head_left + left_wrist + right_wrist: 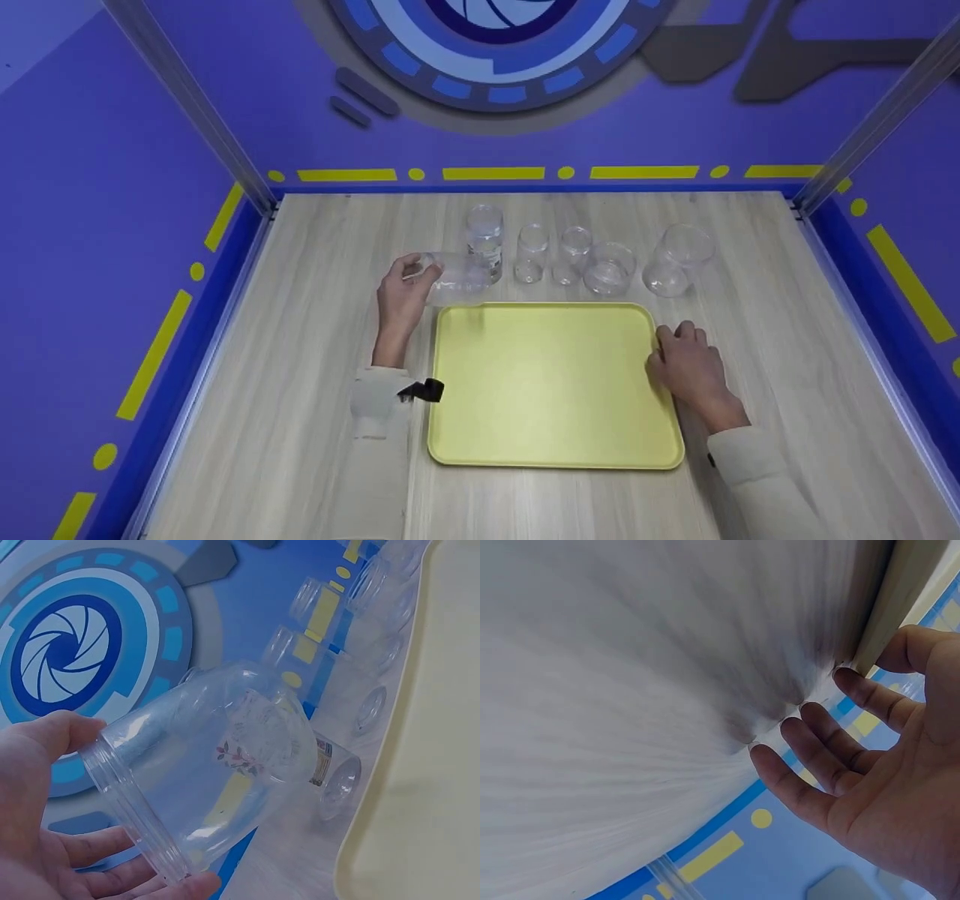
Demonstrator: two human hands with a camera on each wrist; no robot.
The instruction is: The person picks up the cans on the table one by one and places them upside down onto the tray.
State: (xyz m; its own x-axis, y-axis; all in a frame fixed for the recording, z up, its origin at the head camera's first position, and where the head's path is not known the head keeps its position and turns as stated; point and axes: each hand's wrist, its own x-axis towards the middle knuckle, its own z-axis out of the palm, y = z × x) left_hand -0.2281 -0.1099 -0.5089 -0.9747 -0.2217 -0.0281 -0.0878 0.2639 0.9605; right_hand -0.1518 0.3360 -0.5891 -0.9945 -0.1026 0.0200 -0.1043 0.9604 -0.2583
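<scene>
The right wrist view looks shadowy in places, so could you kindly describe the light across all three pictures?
Head view: fairly even light on the yellow tray, a soft shadow by the right hand; left wrist view: pale glare on the clear jar; right wrist view: dark, smudgy shadows on the tabletop at the fingertips.

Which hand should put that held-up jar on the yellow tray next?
Probably the left hand: its fingers hold the clear jar near the far left corner of the yellow tray. The right hand is at the tray's right edge, away from the jar.
</scene>
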